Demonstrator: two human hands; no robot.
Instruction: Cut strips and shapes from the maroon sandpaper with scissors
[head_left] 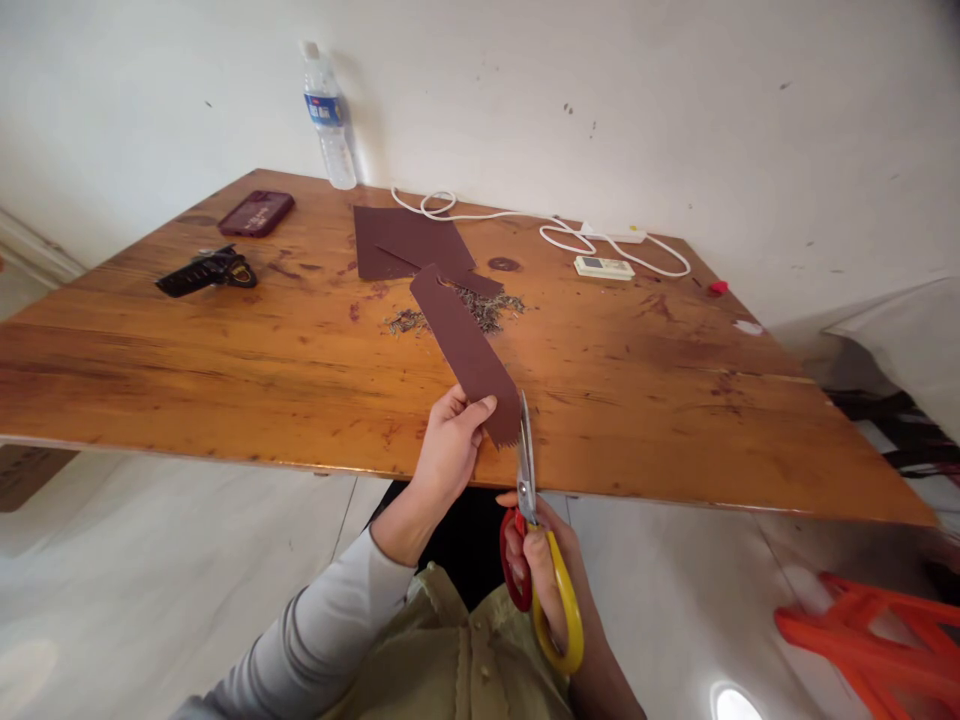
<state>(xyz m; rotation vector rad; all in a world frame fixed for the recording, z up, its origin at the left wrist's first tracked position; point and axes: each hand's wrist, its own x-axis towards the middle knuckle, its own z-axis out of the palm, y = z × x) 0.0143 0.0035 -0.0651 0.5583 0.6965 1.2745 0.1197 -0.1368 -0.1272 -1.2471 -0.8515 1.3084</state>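
My left hand (452, 440) pinches a long strip of dark maroon card (471, 350) near its lower end, thumb on top. The lower edge of the card is cut into a fine, jagged fringe. In my right hand (551, 560) is a pair of scissors (527, 470) with one red and one yellow handle, fingers through the loops. Their blades point up and away from me, beside the card's lower right corner. A heap of thin shreds (487, 308) lies on the table beyond, partly behind the strip. More maroon card (386, 240) lies flat behind the heap.
The wooden table (225, 380) bears a phone (256, 213), a black clip-like object (206, 272), a plastic bottle (330, 120), a white cable (495, 214) and a small white remote (604, 268). A wall runs along its back. An orange stool (870, 640) stands at lower right.
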